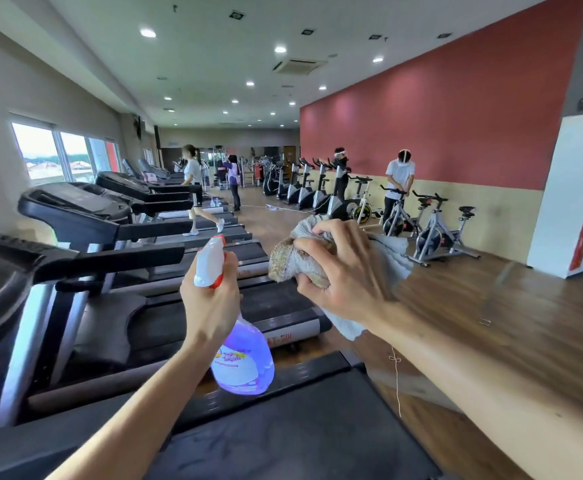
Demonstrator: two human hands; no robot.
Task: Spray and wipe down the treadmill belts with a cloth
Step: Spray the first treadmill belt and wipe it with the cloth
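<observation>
Treadmill belt [318, 441], left hand [210, 303] gripping spray bottle [241, 358]

Rough terry cloth [304, 261], translucent glossy plastic spray bottle [241, 355], matt, probably rubber treadmill belt [300, 438], polished wood floor [491, 323].

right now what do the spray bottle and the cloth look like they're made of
Spray bottle: likely clear glossy plastic, since purple liquid shows through; white and red trigger head looks opaque plastic.
Cloth: looks like grey terry towelling, with a looped, fuzzy, bunched surface.
</observation>
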